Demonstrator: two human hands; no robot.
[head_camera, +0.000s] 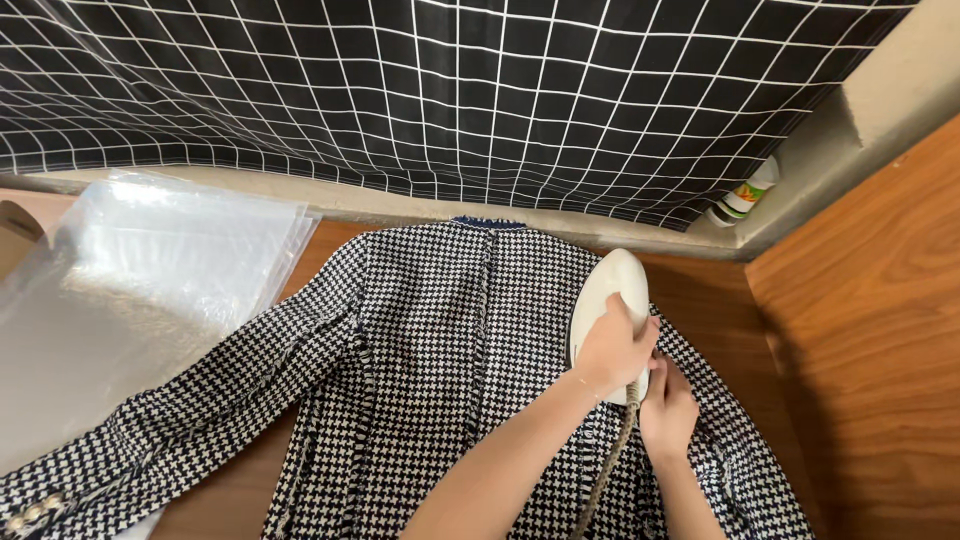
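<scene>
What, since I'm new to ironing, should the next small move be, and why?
Probably slide the iron toward the collar: the left hand grips it on the houndstooth jacket near the shoulder, the right hand rests on the cloth beside it, and the fabric ahead lies flat.

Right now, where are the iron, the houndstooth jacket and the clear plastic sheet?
iron (600, 290): head view, on its white top shell above the hand.
houndstooth jacket (420, 340): head view, on its front panel.
clear plastic sheet (140, 290): head view, on its middle.
</scene>
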